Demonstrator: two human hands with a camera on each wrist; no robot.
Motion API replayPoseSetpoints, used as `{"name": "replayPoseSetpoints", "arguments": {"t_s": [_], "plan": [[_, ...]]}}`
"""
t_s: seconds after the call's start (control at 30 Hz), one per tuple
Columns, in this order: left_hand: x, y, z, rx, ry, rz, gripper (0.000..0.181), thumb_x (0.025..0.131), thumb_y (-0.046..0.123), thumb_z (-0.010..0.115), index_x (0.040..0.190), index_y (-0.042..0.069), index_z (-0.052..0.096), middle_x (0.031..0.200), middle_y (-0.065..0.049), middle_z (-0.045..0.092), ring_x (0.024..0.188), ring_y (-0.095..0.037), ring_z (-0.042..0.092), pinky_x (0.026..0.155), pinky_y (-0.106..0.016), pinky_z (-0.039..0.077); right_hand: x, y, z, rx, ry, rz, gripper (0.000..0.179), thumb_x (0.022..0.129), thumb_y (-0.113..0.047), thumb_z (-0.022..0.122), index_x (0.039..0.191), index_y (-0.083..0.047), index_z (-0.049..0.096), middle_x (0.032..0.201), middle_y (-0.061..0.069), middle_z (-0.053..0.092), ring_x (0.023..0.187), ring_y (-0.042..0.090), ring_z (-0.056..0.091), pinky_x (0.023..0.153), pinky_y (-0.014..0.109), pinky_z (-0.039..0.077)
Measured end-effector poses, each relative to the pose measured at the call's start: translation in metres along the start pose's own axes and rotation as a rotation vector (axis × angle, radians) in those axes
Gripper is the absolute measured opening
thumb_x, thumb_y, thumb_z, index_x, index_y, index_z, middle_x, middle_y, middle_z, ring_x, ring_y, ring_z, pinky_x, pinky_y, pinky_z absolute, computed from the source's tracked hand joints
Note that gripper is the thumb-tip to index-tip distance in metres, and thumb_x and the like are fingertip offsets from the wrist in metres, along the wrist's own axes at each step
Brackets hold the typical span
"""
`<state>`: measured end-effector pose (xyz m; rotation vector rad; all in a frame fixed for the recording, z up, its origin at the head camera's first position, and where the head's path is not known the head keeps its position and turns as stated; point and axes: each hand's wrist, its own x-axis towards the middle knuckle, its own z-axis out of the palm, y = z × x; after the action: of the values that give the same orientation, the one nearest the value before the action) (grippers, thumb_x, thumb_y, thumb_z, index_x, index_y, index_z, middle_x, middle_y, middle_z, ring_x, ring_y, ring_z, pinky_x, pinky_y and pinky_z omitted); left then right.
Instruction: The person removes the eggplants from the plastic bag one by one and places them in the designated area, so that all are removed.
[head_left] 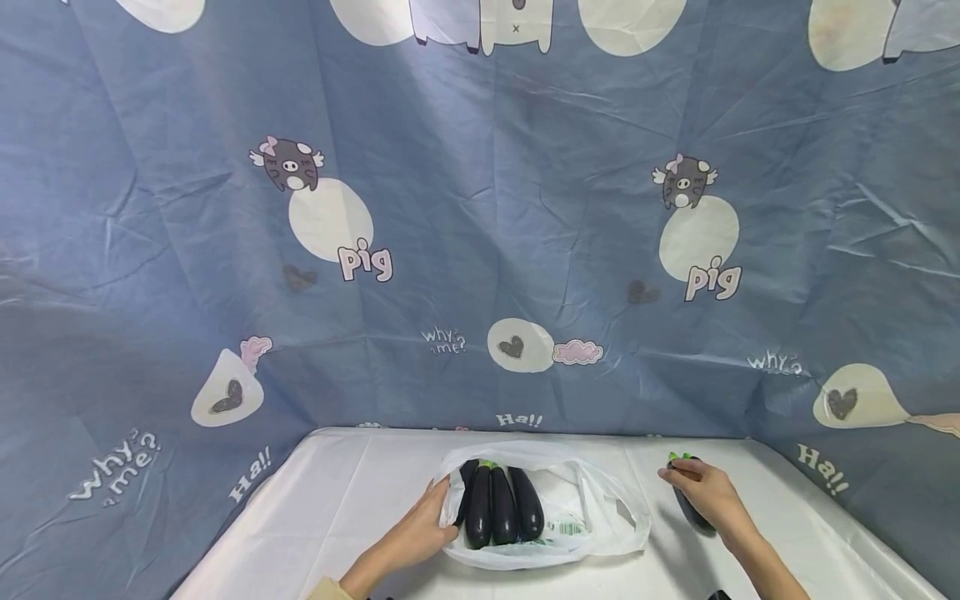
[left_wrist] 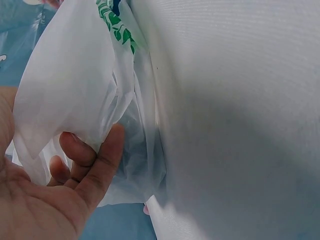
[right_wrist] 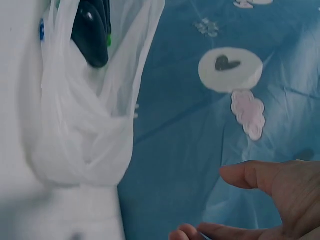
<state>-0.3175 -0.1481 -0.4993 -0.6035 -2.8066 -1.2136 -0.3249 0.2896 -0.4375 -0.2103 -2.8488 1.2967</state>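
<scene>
From where I stand, the largest item is the blue fabric backdrop, printed with cartoon pigs, pale rounded patches, hearts and lettering; it rises behind the work area and along its left and right sides. In front of it lies the tabletop, white and faintly creased.

Near the middle of the tabletop sits the white, thin plastic carrier bag with green printing. Its mouth is spread toward the person, and its handle loop extends to the right.

The left hand, below a beige sleeve, is at the bag's left edge. Its fingers are curled, holding the film of the bag. The right hand is on the right side of the tabletop, well apart from the bag, with thumb and fingers spread wide. It is placed over the far part of a single dark purple, glossy, elongated eggplant; whether the two touch, I cannot tell.

That eggplant lies to the right of the bag, its green cap at the far end. The group of similar dark eggplants lies side by side in the left part of the bag; four are visible, their lower ends toward the near side.
</scene>
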Motion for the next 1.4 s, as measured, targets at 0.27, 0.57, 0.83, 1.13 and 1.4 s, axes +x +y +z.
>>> {"name": "replayPoseSetpoints", "arguments": {"t_s": [0.27,0.57,0.83,1.13,1.4], "plan": [[-0.001,0.002,-0.001,0.008,0.003,0.002,0.082,0.078,0.012,0.063,0.148,-0.008,0.026,0.153,-0.03,0.027,0.142,-0.053,0.015,0.112,-0.067,0.016,-0.008,-0.012,0.016,-0.006,-0.003,-0.057,0.082,0.085,-0.059,0.06,0.135,0.005,0.049,0.126,0.025,0.06,0.118,0.044,0.055,0.088,0.051,0.051],[0.0,0.001,-0.001,0.009,0.011,0.003,0.082,0.078,0.011,0.063,0.147,-0.008,0.026,0.153,-0.03,0.027,0.143,-0.051,0.016,0.113,-0.066,0.017,-0.009,-0.015,0.036,-0.006,-0.014,-0.077,0.077,0.084,-0.055,0.064,0.13,0.006,0.054,0.117,0.022,0.065,0.111,0.04,0.06,0.086,0.05,0.052],[0.003,0.0,0.0,0.0,0.008,0.006,0.082,0.078,0.011,0.064,0.148,-0.007,0.026,0.154,-0.029,0.027,0.144,-0.048,0.016,0.113,-0.065,0.018,-0.009,-0.017,0.042,-0.032,-0.005,-0.086,0.076,0.083,-0.056,0.064,0.128,0.005,0.057,0.115,0.022,0.066,0.107,0.039,0.062,0.084,0.05,0.052],[0.002,0.0,-0.002,0.003,-0.002,0.014,0.082,0.078,0.011,0.064,0.149,-0.005,0.025,0.155,-0.026,0.026,0.145,-0.045,0.017,0.114,-0.063,0.018,-0.012,-0.022,0.06,-0.008,-0.007,-0.124,0.062,0.085,-0.042,0.068,0.124,0.005,0.06,0.104,0.012,0.07,0.099,0.031,0.066,0.082,0.047,0.054],[0.002,0.0,-0.001,-0.01,-0.006,0.004,0.083,0.077,0.011,0.064,0.149,-0.006,0.025,0.155,-0.028,0.025,0.145,-0.046,0.017,0.114,-0.063,0.018,-0.012,-0.035,0.079,0.007,-0.022,-0.165,0.051,0.086,-0.029,0.068,0.122,0.006,0.061,0.101,0.01,0.071,0.096,0.03,0.067,0.08,0.044,0.056]]}}
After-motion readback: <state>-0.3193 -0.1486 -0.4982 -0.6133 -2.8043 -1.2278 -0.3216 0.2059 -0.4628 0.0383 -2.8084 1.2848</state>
